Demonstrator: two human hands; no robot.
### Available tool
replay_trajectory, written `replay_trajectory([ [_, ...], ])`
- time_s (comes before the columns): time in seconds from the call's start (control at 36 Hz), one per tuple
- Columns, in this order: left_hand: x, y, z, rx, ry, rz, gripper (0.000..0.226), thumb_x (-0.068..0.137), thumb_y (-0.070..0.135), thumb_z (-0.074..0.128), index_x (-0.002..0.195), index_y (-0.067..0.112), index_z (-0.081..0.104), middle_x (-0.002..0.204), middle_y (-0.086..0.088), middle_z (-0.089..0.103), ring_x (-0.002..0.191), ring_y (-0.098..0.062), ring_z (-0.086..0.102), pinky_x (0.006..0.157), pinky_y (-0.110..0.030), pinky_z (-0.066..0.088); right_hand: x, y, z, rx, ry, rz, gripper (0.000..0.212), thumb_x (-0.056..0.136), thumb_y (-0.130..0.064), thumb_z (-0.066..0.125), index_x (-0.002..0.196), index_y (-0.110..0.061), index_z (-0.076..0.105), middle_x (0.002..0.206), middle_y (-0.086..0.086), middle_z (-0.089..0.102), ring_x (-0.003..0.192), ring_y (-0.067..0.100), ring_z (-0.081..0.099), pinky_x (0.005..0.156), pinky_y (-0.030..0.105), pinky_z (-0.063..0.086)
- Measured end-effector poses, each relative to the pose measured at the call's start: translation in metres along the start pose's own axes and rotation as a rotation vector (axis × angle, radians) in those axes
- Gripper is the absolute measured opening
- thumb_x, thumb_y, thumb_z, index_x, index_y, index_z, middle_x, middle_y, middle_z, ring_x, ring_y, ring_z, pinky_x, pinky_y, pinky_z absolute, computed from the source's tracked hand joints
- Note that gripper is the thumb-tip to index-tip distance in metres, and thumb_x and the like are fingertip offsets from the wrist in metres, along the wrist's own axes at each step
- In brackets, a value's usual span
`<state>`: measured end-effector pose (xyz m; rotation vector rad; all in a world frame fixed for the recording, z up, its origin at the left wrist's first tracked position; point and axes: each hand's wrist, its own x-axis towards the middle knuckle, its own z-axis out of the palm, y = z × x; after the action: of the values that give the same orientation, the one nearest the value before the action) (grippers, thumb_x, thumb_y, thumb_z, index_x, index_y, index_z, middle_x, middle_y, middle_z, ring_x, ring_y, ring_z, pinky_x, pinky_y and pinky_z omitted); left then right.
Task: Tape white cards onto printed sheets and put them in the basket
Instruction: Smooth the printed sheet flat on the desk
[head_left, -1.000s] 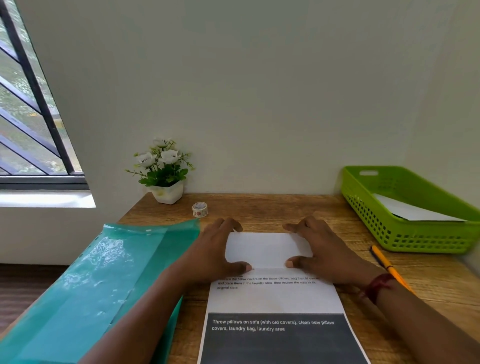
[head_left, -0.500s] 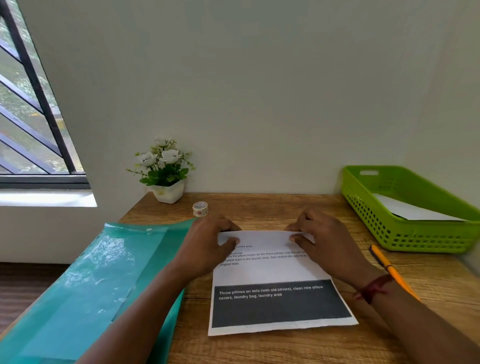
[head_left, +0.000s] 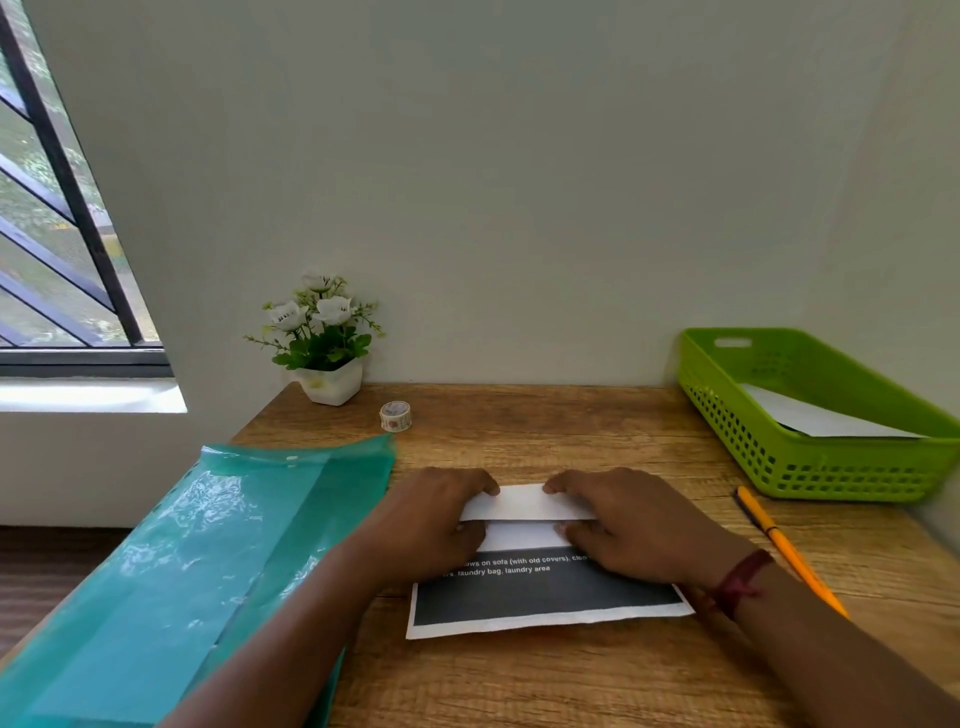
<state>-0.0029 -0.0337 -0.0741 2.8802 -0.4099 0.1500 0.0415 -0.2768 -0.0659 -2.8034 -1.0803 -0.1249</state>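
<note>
Pale wall (head_left: 519, 182), barred window (head_left: 57, 208), seemingly wooden desk (head_left: 545, 675).

The single head-worn camera looks forward and down, close above the brown wooden counter (head_left: 519, 686), facing the pale wall (head_left: 519, 182).

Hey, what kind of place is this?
Probably a home or office paperwork desk: a wooden desk beside a barred window, with a green basket holding paper, a pen and a tape roll.
</note>
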Motion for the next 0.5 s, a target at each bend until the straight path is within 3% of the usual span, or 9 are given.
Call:
replay_trajectory([
  [0.08,-0.003,0.009,-0.002,0.03,-0.109,-0.02,0.06,0.093,0.051,0.05,0.148,0.03,0.035,0.15,0.007,0.043,0.134,-0.013,0.042,0.112,-0.033,0.036,-0.001,-0.006,0.002,-0.038,-0.051,0.015,0.064,0.091,-0.067,0.037,0.147,-0.035,0.03,0.15,-0.011,0.041,0.128,0.014,0.048,0.101,0.033,0.041],
  [0.17,-0.006,0.018,-0.001,0.08,-0.23,-0.016,0.069,0.098,0.055,0.038,0.156,0.027,0.014,0.164,0.007,0.01,0.15,-0.012,0.01,0.12,-0.035,0.01,-0.002,-0.014,0.009,-0.055,-0.138,-0.01,0.077,0.089,-0.073,0.018,0.153,-0.03,0.016,0.162,-0.007,0.012,0.147,0.01,0.017,0.119,0.039,0.02],
  [0.22,-0.005,0.021,0.003,0.104,-0.283,-0.007,0.069,0.101,0.056,0.028,0.157,0.026,0.001,0.164,0.006,-0.004,0.15,-0.01,-0.006,0.123,-0.039,-0.001,-0.002,-0.019,0.016,-0.051,-0.183,-0.012,0.08,0.089,-0.072,0.008,0.155,-0.027,0.005,0.163,-0.005,-0.002,0.149,0.009,-0.002,0.121,0.047,0.006],
  [0.31,-0.003,0.021,0.012,0.157,-0.315,0.014,0.066,0.102,0.052,0.019,0.155,0.023,-0.008,0.163,0.003,-0.013,0.148,-0.012,-0.017,0.122,-0.047,-0.006,-0.003,-0.026,0.024,-0.037,-0.208,0.008,0.081,0.088,-0.072,0.001,0.154,-0.026,-0.008,0.161,-0.007,-0.014,0.147,0.009,-0.016,0.12,0.051,-0.004],
  [0.5,-0.004,0.023,0.02,0.201,-0.285,0.037,0.065,0.104,0.047,0.015,0.154,0.018,-0.013,0.162,0.0,-0.019,0.147,-0.015,-0.022,0.119,-0.042,-0.014,-0.003,-0.034,0.028,-0.001,-0.219,0.04,0.091,0.077,-0.077,-0.009,0.152,-0.026,-0.015,0.159,-0.008,-0.021,0.143,0.007,-0.027,0.119,0.05,-0.012],
])
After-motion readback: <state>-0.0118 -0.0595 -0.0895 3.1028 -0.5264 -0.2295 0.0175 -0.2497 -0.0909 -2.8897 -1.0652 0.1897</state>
